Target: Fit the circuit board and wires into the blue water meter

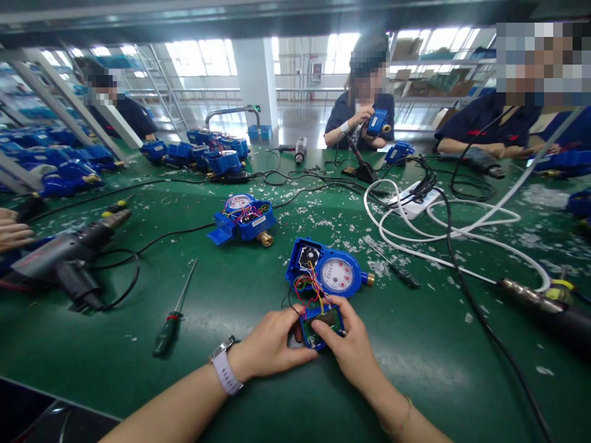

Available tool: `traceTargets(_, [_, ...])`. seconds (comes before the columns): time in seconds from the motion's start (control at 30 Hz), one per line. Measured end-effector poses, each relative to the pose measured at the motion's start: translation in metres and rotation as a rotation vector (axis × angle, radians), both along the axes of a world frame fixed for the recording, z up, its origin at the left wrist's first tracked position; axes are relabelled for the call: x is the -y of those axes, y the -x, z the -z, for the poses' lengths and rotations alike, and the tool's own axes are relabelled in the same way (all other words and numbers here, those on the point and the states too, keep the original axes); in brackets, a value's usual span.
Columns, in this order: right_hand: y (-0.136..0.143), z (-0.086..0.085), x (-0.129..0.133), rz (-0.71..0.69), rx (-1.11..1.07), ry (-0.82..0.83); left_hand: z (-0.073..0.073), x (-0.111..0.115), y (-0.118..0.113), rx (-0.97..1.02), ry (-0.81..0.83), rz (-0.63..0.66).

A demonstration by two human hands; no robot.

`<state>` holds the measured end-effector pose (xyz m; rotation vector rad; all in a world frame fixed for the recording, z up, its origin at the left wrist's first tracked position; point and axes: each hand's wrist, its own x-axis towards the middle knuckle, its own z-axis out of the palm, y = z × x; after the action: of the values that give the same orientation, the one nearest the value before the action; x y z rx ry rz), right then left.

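Observation:
A small blue cover with a green circuit board (325, 327) sits between my two hands. My left hand (273, 342) grips its left side. My right hand (347, 335) holds the right side, with the thumb over the board. Red, yellow and black wires (314, 284) run from the board up into an open blue water meter (340, 277) with a round dial and a brass fitting, lying just beyond my fingers. A second open blue meter (252, 221) lies farther back to the left.
A green-handled screwdriver (168, 332) and a heat gun (69, 258) lie left. Another screwdriver (397, 267), white cable (383, 237), black cables and a hot tool (545, 304) are right. Plastic scraps litter the green table (221, 394). Several co-workers sit opposite; a person's hand (13, 231) shows far left.

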<state>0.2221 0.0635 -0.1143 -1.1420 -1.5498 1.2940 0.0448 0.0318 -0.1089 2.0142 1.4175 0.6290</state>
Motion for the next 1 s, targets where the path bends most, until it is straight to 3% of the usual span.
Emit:
traceTargets(0.2, [-0.002, 0.002, -0.002, -0.008, -0.010, -0.046, 0.000, -0.002, 0.000, -0.016, 0.018, -0.005])
traceTargets(0.5, [-0.006, -0.003, 0.000, -0.095, -0.033, 0.013, -0.006, -0.002, -0.001, 0.035, 0.093, -0.002])
traceTargets(0.73, [-0.002, -0.003, 0.001, -0.105, -0.075, 0.130, 0.002, -0.002, 0.004, -0.029, 0.052, 0.044])
traceTargets(1.0, [-0.008, -0.007, -0.003, -0.247, -0.109, 0.159, -0.005, -0.008, 0.015, 0.163, 0.182, 0.104])
